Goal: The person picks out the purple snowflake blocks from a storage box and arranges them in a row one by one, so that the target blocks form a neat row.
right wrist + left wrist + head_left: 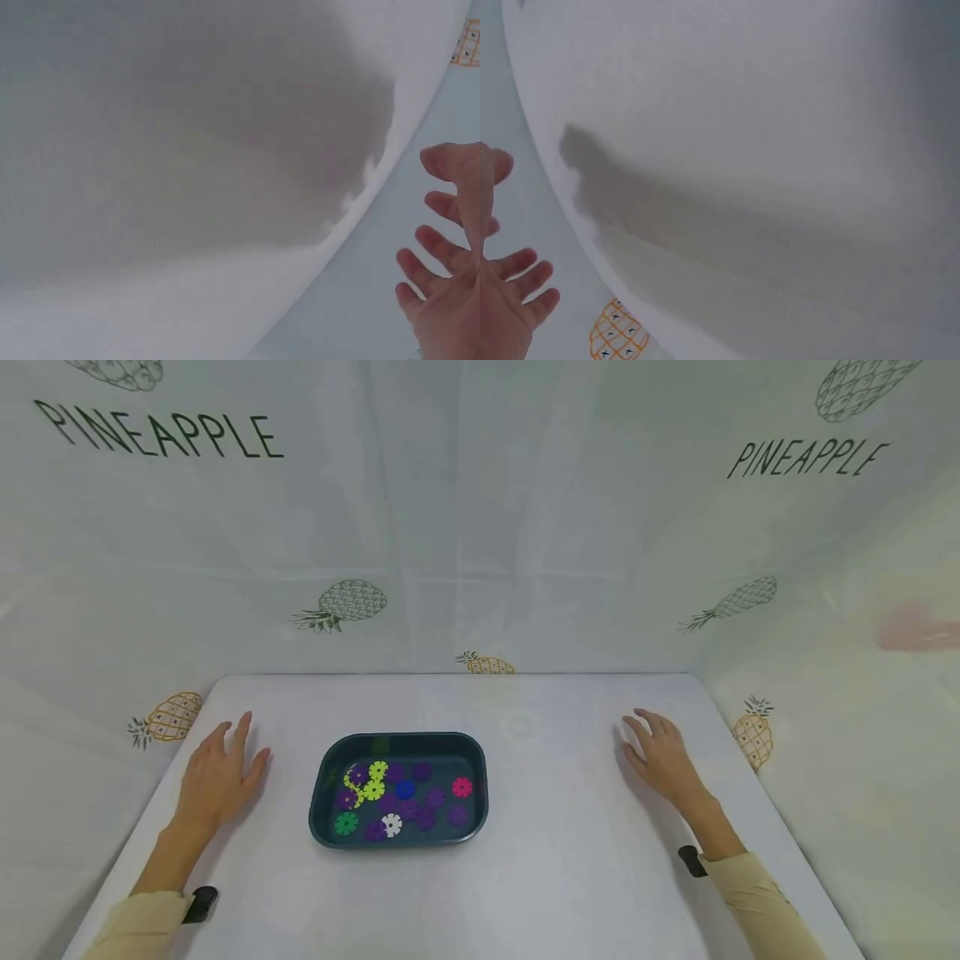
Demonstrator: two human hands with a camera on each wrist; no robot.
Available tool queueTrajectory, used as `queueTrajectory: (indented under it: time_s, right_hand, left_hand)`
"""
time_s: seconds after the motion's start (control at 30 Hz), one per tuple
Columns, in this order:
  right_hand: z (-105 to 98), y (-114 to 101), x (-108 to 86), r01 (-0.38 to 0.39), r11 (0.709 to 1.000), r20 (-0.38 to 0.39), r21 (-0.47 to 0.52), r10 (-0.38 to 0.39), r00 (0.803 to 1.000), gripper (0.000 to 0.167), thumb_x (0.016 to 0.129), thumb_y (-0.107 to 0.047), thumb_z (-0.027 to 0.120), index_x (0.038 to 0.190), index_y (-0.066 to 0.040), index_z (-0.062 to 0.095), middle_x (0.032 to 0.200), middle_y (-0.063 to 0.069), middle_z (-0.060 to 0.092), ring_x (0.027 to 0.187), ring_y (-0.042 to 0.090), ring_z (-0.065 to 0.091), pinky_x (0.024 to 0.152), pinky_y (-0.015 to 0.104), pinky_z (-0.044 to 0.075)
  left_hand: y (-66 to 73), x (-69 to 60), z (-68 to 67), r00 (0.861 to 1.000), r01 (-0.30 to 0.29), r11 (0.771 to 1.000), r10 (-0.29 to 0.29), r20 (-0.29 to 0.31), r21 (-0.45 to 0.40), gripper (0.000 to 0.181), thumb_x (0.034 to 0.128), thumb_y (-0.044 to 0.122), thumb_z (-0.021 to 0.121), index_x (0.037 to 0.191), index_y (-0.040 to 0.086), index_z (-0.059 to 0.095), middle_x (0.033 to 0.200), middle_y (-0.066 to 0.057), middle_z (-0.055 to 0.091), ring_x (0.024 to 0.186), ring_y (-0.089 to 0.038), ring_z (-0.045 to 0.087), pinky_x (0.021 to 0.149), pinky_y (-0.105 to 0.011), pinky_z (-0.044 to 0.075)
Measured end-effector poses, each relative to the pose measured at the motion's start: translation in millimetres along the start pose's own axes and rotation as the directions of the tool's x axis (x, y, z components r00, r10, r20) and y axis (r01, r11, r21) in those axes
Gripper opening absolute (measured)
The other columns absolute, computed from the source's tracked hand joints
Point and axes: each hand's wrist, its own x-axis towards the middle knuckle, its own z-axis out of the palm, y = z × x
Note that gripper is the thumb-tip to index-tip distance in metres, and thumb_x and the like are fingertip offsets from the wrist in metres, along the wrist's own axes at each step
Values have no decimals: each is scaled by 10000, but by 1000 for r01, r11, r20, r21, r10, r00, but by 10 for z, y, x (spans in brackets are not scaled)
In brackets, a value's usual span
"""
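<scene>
A dark tray (pixel 397 745) stands on the white table, left of the middle, with flat notched discs in it: several purple, some yellow, a green disc (pixel 346 823), a white disc (pixel 392 825), a blue disc (pixel 405 790) and a red disc (pixel 462 787). To the left of the tray, my left hand (pixel 217 781) is held with its fingers spread and holds nothing; it also shows in the left wrist view (pixel 510 300). Well to the tray's right, my right hand (pixel 663 762) is empty, its fingers loosely bent and apart, as the right wrist view also has it (pixel 450 262).
The white table (pixel 555 860) reaches back to a hanging white cloth (pixel 525 527) printed with pineapples and lettering. More of that cloth hangs at both sides. A dark band sits at each wrist, and a blurred reddish patch (pixel 918 628) shows at the far right.
</scene>
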Motion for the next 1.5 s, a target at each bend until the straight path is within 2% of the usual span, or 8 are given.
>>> queueTrajectory:
  time_s: [0.07, 0.17, 0.43, 0.67, 0.93, 1.07, 1.2, 1.5]
  right_hand:
    - [13, -25, 15, 18, 999, -36, 35, -16, 999, 413, 822, 26, 774, 1204, 103, 635, 1228, 335, 579, 1112, 539, 538, 950, 686, 407]
    - [22, -76, 46, 27, 994, -71, 102, -20, 997, 379, 821, 69, 766, 1178, 115, 645, 1186, 323, 606, 1081, 518, 569, 919, 660, 440]
    - [47, -245, 156, 19, 976, -98, 218, 2, 995, 363, 828, 116, 761, 1175, 103, 657, 1172, 280, 628, 1096, 476, 578, 923, 596, 457]
    - [54, -424, 262, -28, 959, -66, 283, 49, 997, 339, 862, 94, 747, 1192, 81, 664, 1208, 248, 627, 1149, 435, 568, 959, 552, 451]
    - [67, -595, 368, -22, 942, -79, 334, 51, 996, 335, 883, 78, 730, 1211, 56, 664, 1209, 214, 636, 1140, 401, 584, 949, 517, 459]
    - [72, -681, 404, -37, 932, -73, 361, 68, 995, 329, 899, 62, 722, 1221, 39, 662, 1218, 197, 637, 1152, 396, 586, 954, 520, 466]
    - [71, -781, 453, -76, 920, -42, 384, 99, 994, 319, 922, 37, 713, 1236, 28, 660, 1235, 180, 636, 1179, 374, 585, 980, 502, 469]
    - [80, -991, 567, -106, 891, -4, 442, 120, 993, 308, 945, 2, 709, 1249, 19, 659, 1253, 161, 639, 1205, 337, 595, 1004, 481, 473]
  left_hand:
    - [26, 7, -2, 998, -14, 1000, 13, -67, -6, 535, 977, 165, 637, 1416, -85, 462, 1273, -419, 484, 1070, -606, 524, 859, -711, 432]
    - [94, 16, -25, 996, 14, 999, -17, -93, -33, 436, 964, 114, 655, 1321, -105, 535, 1206, -391, 527, 992, -577, 560, 772, -674, 463]
    - [250, -9, -73, 990, 80, 977, -101, -102, -199, 348, 989, 80, 642, 1262, -129, 588, 1176, -375, 542, 1078, -565, 534, 853, -695, 457]
    - [426, 3, -115, 986, 134, 938, -157, -47, -320, 359, 1024, 111, 614, 1296, -121, 587, 1196, -350, 553, 1071, -521, 551, 881, -674, 450]
    - [606, 10, -104, 986, 132, 898, -162, -35, -419, 367, 1044, 120, 596, 1337, -101, 578, 1186, -322, 578, 1059, -489, 588, 896, -639, 488]
    - [684, 5, -76, 986, 120, 893, -159, -57, -433, 349, 1037, 119, 609, 1314, -94, 602, 1147, -287, 616, 1002, -440, 632, 876, -322, 539]
    - [748, -14, -53, 984, 113, 879, -165, -73, -463, 327, 1029, 108, 620, 1285, -97, 622, 1104, -270, 645, 952, -409, 645, 782, -10, 352]
    - [891, -74, -11, 968, 238, 844, -245, 49, -481, 377, 1076, 229, 559, 1333, -41, 621, 1150, -232, 648, 990, -351, 629, 772, 2, 347]
